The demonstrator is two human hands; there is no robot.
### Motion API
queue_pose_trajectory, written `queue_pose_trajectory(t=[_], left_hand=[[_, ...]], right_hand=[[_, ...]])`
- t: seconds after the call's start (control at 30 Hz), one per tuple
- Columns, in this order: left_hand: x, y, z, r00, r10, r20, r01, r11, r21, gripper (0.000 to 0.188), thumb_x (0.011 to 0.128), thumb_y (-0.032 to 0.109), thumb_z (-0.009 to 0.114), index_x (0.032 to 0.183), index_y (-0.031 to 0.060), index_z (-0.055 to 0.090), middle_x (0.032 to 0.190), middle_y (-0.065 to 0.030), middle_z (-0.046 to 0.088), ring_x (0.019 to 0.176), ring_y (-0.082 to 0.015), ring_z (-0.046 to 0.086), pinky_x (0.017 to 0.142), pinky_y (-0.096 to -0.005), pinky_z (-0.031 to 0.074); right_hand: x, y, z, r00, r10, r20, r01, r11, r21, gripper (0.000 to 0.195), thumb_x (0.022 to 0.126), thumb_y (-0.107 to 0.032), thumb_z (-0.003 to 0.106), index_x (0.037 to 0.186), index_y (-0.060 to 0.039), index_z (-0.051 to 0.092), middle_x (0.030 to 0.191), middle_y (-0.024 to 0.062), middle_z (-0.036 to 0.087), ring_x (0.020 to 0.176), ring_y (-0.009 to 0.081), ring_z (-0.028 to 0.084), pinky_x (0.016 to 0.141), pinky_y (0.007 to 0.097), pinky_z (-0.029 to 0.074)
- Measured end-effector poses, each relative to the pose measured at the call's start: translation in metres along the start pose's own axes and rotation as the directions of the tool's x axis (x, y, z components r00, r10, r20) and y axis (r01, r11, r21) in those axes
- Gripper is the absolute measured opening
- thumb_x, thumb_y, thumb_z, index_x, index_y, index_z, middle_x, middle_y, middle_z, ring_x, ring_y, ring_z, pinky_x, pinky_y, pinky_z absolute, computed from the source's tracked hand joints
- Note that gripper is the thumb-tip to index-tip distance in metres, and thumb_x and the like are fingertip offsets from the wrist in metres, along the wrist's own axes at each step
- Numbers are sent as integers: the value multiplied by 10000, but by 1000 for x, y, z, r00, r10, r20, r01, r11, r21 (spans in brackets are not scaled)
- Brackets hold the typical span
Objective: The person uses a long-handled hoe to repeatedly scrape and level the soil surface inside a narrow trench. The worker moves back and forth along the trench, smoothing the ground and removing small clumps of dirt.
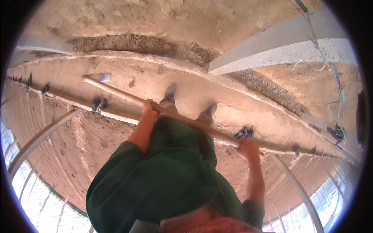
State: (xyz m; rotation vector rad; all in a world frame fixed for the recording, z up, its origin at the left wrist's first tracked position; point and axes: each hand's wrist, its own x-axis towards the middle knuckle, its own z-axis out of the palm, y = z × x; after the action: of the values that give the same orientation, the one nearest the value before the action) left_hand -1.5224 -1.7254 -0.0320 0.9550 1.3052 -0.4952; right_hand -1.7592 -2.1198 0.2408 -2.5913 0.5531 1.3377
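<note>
A long-handled hoe lies slantwise across the front of my body, its wooden handle [122,94] running from upper left to lower right. At its far left end is the pale metal blade [105,77], blurred and held over the dirt path. My left hand [150,107] is closed around the handle near its middle. Further down, my right hand [248,148] grips it close to the butt end, a short piece of which pokes out beyond the fist. Both of my boots [170,92] stand on the bare earth path [192,84].
Dark tied bundles [99,103] sit along the path's near edge, one [244,133] close to my right hand. Behind me stretches tilled soil [67,139] with curved posts [40,139]. A grey concrete pillar [279,46] with hanging wires [317,46] rises beyond a shallow trench [140,43].
</note>
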Motion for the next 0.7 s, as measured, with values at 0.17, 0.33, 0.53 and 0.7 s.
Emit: queue_pose_trajectory(t=[0.17, 0.33, 0.53, 0.7], left_hand=[[-42, 65, -17, 952, 297, 70, -287, 950, -120, 89, 804, 116, 579, 754, 63, 529, 651, -114, 568, 582, -248, 565, 498, -388, 478], [-196, 114, 28, 662, 749, -31, -737, 644, -203, 68, 840, 40, 568, 851, 22, 503, 705, -101, 550, 620, -211, 552, 561, -342, 497], [-316, 84, 100, 505, 860, -79, -843, 472, -259, 178, 879, 40, 597, 980, -25, 466, 762, -77, 509, 641, -182, 550, 566, -324, 513], [-253, -61, 197, 616, 762, -197, -540, 591, 599, 252, 937, 241, 504, 873, 27, 622, 749, -120, 642, 682, -191, 631, 642, -334, 545]], right_hand=[[98, 4, 64, 967, -253, -20, 253, 964, 84, 355, 731, -343, 686, 958, -74, 634, 852, 169, 678, 817, 365, 655, 745, 466, 513], [150, -23, 34, 918, -348, -191, 385, 898, 212, 290, 745, -304, 665, 922, -80, 618, 887, 157, 675, 858, 367, 641, 754, 479, 499], [113, 15, -12, 820, -380, -428, 518, 810, 275, 256, 761, -272, 632, 927, -77, 622, 859, 156, 676, 835, 376, 641, 750, 466, 504], [87, 154, 45, 949, -207, -236, 258, 943, 208, 251, 789, -281, 602, 888, -51, 617, 841, 209, 672, 802, 394, 654, 721, 476, 517]])
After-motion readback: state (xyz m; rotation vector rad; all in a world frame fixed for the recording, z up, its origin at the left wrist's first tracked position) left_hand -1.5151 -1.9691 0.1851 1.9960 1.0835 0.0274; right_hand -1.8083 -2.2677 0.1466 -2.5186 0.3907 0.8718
